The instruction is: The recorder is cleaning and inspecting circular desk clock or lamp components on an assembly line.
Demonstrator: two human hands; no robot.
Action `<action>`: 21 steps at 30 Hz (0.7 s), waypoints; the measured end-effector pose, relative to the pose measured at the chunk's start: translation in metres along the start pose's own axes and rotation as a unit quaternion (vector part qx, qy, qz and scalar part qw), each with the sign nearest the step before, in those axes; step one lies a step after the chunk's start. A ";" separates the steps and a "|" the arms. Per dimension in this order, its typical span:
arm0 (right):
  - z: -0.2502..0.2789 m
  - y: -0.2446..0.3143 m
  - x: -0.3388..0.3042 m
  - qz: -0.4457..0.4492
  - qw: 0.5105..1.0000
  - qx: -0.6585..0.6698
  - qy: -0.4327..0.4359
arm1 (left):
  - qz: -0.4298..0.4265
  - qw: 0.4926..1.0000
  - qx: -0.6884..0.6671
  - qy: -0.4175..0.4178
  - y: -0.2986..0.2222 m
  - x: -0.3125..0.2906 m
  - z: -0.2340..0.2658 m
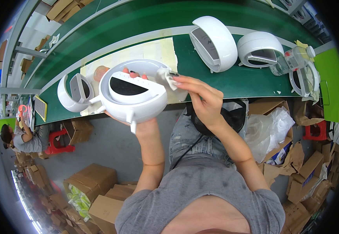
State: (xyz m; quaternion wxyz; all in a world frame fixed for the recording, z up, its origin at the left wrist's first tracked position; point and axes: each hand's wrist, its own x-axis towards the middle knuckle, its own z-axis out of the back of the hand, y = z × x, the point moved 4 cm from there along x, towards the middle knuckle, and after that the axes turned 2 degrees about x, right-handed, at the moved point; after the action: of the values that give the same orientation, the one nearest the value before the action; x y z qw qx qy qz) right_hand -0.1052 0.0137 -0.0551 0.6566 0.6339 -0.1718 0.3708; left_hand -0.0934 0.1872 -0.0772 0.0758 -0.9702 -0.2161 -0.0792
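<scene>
My left hand [147,127] is wrapped round a white rounded plastic device [138,108] from below, with its fingertips showing over the inner ledge. The device is tilted above the front edge of the bench, its short legs toward me. A black half-moon panel [127,86] is set into its middle. Pinched in my right hand [205,97] is a crumpled white cloth [164,77], which meets the right side of the device's rim. Part of the cloth is hidden by my fingers.
Similar white devices stand on the green bench [231,85]: one at left [69,97], others at right [218,43]. A clear plastic bottle [294,59] leans among them. A pale yellow sheet [157,48] lies behind my work. Cardboard boxes [93,177] crowd the floor; another person [25,136] sits far left.
</scene>
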 end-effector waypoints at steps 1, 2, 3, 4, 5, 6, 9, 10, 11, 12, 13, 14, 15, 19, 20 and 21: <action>0.000 0.005 0.003 -0.048 0.998 0.027 -0.033 | 0.001 1.000 0.002 0.000 0.000 0.020 0.001; -0.002 0.012 0.004 -0.049 0.998 0.027 -0.032 | 0.002 1.000 0.004 0.001 0.003 0.018 0.004; -0.008 0.024 0.006 0.002 0.999 0.040 -0.001 | 0.000 1.000 0.009 0.002 0.005 0.012 0.002; -0.013 0.033 0.007 0.053 0.997 0.051 0.029 | 0.000 1.000 0.012 0.002 0.007 0.006 0.001; -0.004 0.032 0.008 0.080 0.995 0.017 0.050 | 0.029 1.000 0.003 0.000 0.008 -0.085 -0.014; -0.005 0.029 0.007 0.082 0.995 0.020 0.051 | 0.028 1.000 0.006 0.003 0.036 0.018 -0.011; -0.005 0.024 0.004 0.098 0.992 0.008 0.078 | 0.025 1.000 0.015 0.007 0.000 -0.083 -0.019; -0.006 0.030 0.007 0.098 0.992 0.011 0.080 | 0.023 1.000 0.018 0.007 -0.002 -0.082 -0.019; -0.008 0.040 0.009 0.122 0.988 0.016 0.092 | 0.022 1.000 0.020 0.007 -0.003 -0.079 -0.018; -0.009 0.045 0.010 0.145 0.984 0.019 0.103 | 0.024 0.999 0.022 0.007 0.033 0.022 -0.015; -0.009 0.043 0.007 0.161 0.983 0.034 0.082 | 0.027 0.999 0.023 0.008 0.033 0.016 -0.013; -0.007 0.037 0.003 0.160 0.983 0.033 0.082 | 0.030 0.999 0.024 0.008 0.000 -0.076 -0.017; -0.004 0.029 0.002 0.147 0.986 0.015 0.081 | 0.030 0.999 0.026 0.010 0.002 -0.075 -0.016; -0.001 0.036 0.003 0.119 0.987 0.014 0.103 | 0.045 0.999 0.029 0.010 0.015 -0.064 -0.010; -0.014 0.052 0.010 0.126 0.983 0.067 0.112 | 0.026 0.999 0.041 0.011 0.018 0.008 0.000; -0.014 0.050 0.012 0.126 0.982 0.064 0.128 | 0.032 0.999 0.041 0.011 0.025 0.013 0.003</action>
State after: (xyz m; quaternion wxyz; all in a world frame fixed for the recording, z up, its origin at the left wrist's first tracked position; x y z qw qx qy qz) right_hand -0.1356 0.0262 -0.0133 0.5793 0.5952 -0.1409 0.5388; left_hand -0.0708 0.1710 -0.0800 0.1200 -0.9718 -0.1872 -0.0787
